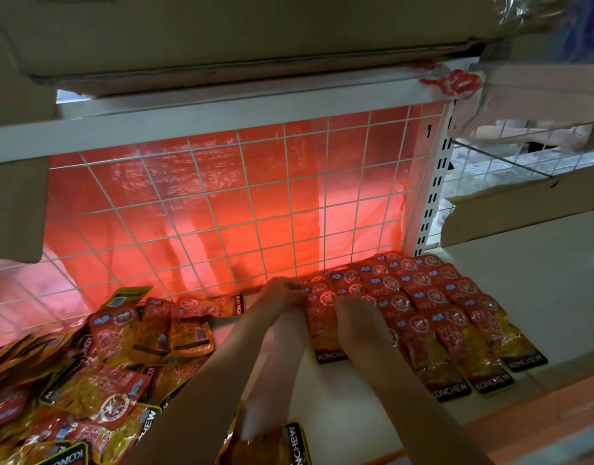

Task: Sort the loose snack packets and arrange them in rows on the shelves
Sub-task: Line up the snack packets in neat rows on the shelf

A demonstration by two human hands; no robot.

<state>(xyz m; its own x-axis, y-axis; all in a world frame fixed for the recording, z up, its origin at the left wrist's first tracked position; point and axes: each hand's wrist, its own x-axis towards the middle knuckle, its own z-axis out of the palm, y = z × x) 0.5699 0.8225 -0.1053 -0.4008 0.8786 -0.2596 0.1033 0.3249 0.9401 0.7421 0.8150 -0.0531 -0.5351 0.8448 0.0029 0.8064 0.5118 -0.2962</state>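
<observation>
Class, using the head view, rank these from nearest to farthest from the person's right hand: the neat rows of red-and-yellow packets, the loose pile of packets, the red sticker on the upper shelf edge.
1. Neat rows of red-and-yellow snack packets: directly under the right hand, which rests on them.
2. Loose pile of snack packets: far to the left on the shelf.
3. Red sticker: high above, on the upper shelf edge.

White wire grid w/ glowing red sheet behind
</observation>
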